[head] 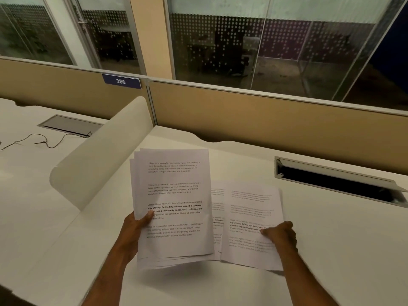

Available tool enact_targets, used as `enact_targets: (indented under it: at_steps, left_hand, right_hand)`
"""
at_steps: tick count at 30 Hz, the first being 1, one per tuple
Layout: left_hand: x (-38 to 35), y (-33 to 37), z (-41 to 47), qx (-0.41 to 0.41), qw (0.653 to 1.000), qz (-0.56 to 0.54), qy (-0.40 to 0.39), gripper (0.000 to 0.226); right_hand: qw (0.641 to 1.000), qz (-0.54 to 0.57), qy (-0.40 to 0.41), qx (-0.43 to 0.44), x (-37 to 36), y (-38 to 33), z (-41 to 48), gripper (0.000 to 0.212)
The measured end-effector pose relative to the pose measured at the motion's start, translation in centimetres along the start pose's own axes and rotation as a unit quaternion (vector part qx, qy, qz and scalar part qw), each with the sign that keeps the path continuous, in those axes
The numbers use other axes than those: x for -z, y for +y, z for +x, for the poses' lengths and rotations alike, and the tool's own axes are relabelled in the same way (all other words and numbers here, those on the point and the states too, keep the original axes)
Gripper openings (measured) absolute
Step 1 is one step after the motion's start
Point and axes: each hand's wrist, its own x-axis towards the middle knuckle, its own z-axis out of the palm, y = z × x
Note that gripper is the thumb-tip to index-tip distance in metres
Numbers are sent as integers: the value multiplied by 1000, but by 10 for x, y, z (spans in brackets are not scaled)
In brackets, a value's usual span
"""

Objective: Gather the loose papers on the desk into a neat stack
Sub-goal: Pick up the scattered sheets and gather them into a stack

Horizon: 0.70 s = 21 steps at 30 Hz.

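The table [309,250] is a broad, smooth, off-white slab with a wavy far edge, and everything below is placed against it. Along its far side stands a tan, cloth-faced partition [265,115]; at its left edge rises a cream divider panel [99,155] with rounded corners. Set into the top toward the right rear is a long rectangular cable hatch [335,180], its grey lid tipped open over a dark slot.

Above the table's middle, lifted clear of it, is a sheaf of papers [174,208]: thin white printed sheets, rectangular, loosely fanned so that several corners show at the top left and bottom. Its long axis runs away from the person, top edge toward the partition, text upright. The left hand [134,228] holds it at the left edge, thumb pressed on the front face (the other fingers are hidden behind the paper).

Just right of the sheaf, a single sheet [251,224] lies over other sheets [217,219] on the table, long axis likewise pointing away, tilted slightly. The right hand [281,234] pinches its right edge, fingers curled together.
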Motion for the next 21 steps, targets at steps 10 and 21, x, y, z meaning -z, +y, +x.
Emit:
enact_targets:
  at_steps: [10,21]
  left_hand:
    - [-4,9,-1,-11,1000,-15,-9,25]
    - [-32,20,-28,-20,999,-27,-28,37]
  right_hand:
    - [932,266,-47,241,97,-27,-58,36]
    - [833,387,-246,310,78,-62,-125,43]
